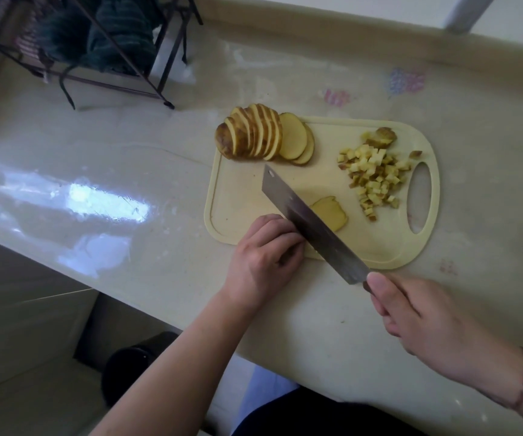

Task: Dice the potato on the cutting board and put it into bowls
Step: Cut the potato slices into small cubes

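A pale yellow cutting board (241,196) lies on the counter. At its far left corner stands a fanned row of potato slices (263,135). A heap of diced potato (373,174) sits near the board's handle hole. My right hand (424,313) grips the handle of a cleaver (307,221), whose blade lies across a stack of potato slices (331,212) at the board's near edge. My left hand (265,253) has its fingers curled down against the blade's left side, on the part of the stack hidden beneath them.
The counter (128,171) is glossy and cream coloured; its front edge runs diagonally below my arms. A dark wire rack (121,58) with a green cloth stands at the back left. A dark bin (134,363) sits on the floor below. No bowl is in view.
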Demonstrator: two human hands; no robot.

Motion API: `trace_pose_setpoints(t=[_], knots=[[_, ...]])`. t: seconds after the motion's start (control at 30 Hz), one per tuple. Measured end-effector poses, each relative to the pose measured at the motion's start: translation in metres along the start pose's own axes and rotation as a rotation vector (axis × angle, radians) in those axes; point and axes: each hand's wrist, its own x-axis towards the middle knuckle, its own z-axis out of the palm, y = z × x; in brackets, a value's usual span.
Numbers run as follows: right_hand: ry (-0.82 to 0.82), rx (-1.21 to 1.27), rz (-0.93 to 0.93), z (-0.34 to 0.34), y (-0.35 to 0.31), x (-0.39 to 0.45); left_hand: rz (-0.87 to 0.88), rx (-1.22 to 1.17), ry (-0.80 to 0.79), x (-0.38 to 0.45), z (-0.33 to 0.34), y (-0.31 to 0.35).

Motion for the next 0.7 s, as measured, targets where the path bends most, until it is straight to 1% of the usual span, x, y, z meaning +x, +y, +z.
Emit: trace_pose_setpoints(t=[0.2,0.27,0.37,0.43,0.5,0.57,0.7], knots=[[0.021,0.036,0.038,-0.004,0.008,-0.006,-0.012,0.007,-0.01,0.0,-0.001,0.0],[0.036,0.103,0.1,-0.013,0.01,-0.006,-0.018,0.011,-0.003,0.001,-0.001,0.001],[0.012,0.301,0.253,-0.031,0.015,-0.004,0.006,0.038,-0.01,0.001,-0.002,0.002],[-0.014,0.316,0.281,-0.039,0.013,-0.004,0.039,0.106,-0.021,0.0,-0.006,0.001],[-0.02,0.24,0.208,-0.042,0.011,-0.003,0.005,0.172,-0.009,0.001,-0.012,-0.001],[0.013,0.104,0.084,-0.043,0.008,-0.007,-0.022,0.169,-0.045,0.005,-0.016,-0.004],[0.09,-0.113,-0.088,-0.046,0.009,-0.018,0.131,0.152,-0.207,0.013,-0.019,-0.012]])
